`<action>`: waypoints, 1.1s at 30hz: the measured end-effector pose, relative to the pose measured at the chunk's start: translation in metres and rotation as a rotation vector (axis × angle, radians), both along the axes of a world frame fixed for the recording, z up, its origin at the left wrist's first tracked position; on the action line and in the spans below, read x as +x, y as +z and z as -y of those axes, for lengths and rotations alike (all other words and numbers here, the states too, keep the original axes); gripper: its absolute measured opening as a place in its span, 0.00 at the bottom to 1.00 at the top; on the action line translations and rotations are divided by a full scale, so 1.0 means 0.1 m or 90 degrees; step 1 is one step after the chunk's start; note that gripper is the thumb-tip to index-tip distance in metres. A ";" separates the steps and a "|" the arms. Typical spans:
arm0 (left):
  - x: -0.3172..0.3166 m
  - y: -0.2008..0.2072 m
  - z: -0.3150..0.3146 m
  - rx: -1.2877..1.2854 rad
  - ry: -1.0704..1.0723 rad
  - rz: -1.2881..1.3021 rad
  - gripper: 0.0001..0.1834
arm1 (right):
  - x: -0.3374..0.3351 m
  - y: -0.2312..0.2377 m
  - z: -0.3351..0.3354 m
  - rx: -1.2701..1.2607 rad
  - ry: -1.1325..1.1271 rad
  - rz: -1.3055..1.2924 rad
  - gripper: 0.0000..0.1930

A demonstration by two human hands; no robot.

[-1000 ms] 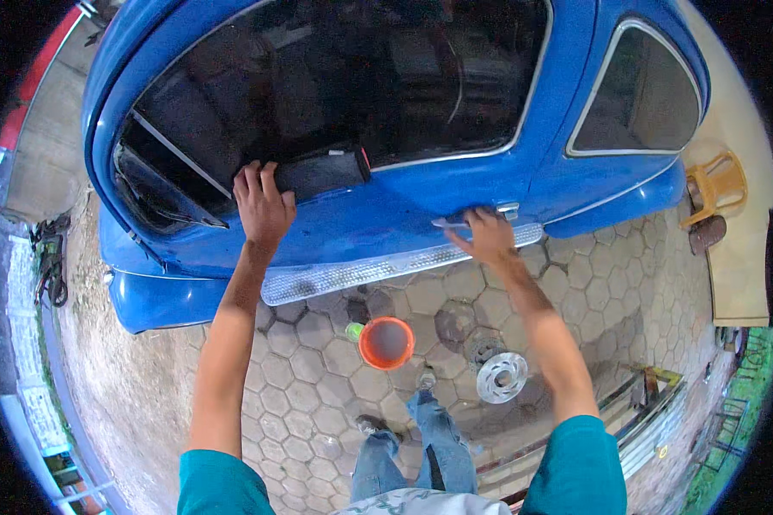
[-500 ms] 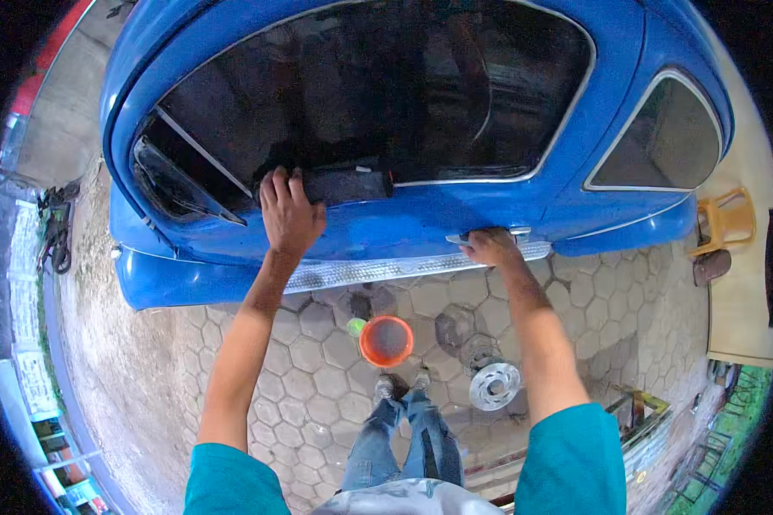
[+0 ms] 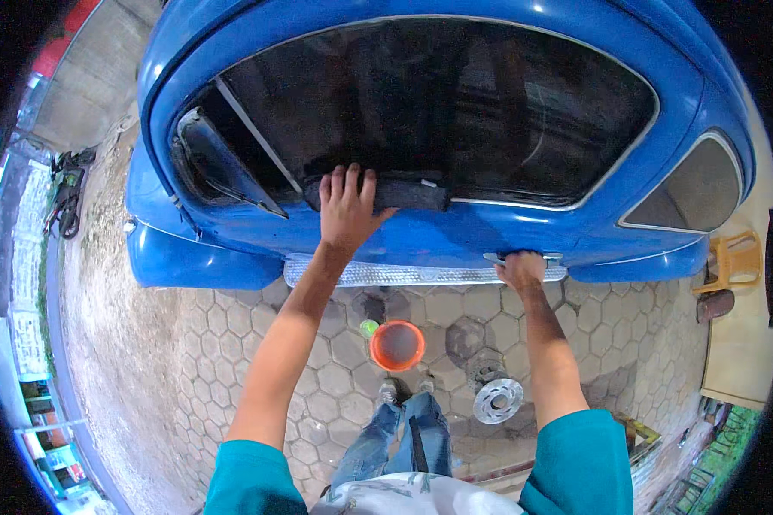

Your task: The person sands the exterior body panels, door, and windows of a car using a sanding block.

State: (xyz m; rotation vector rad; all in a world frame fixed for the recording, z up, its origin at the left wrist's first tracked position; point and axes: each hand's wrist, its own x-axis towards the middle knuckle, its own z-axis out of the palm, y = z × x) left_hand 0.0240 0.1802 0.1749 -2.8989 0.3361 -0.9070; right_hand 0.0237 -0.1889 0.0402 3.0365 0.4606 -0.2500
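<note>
The side of a blue car (image 3: 472,230) with a dark glass window (image 3: 455,103) fills the space in front of me. Along the window's lower edge lies a dark, cloth-like pad (image 3: 414,191) with a small pale tag. My left hand (image 3: 349,206) is on the pad, fingers bent over its top; their tips are partly lost against the dark glass. Lower and to the right, my right hand (image 3: 521,269) is closed around the chrome door handle (image 3: 553,258), whose ends show on both sides of my fingers.
An orange bucket (image 3: 398,345) holding greyish liquid stands on hexagonal paving (image 3: 283,369), beside a small green container (image 3: 368,328). Right of my feet is a silver, holed wheel-like disc (image 3: 498,401). A yellow plastic chair (image 3: 737,262) stands far right. A ridged running board (image 3: 404,275) runs below the door.
My view has shifted, so the car, bucket and both arms sit further right in the picture. Each hand keeps its place on the car, left on the pad, right at the handle.
</note>
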 end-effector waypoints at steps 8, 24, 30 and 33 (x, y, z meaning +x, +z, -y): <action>0.02 0.16 0.17 -0.077 0.032 -0.053 0.42 | 0.00 -0.01 0.06 -0.034 -0.058 -0.004 0.21; 0.37 0.26 0.37 -0.110 -0.026 0.251 0.47 | -0.05 -0.12 0.07 -0.011 -0.120 -0.041 0.22; 0.68 1.16 0.23 -0.202 0.043 0.461 0.52 | -0.10 -0.03 -0.04 0.026 -0.055 0.055 0.19; 0.59 0.94 0.34 -0.202 -0.011 0.476 0.47 | -0.09 0.02 -0.04 0.016 -0.051 0.059 0.18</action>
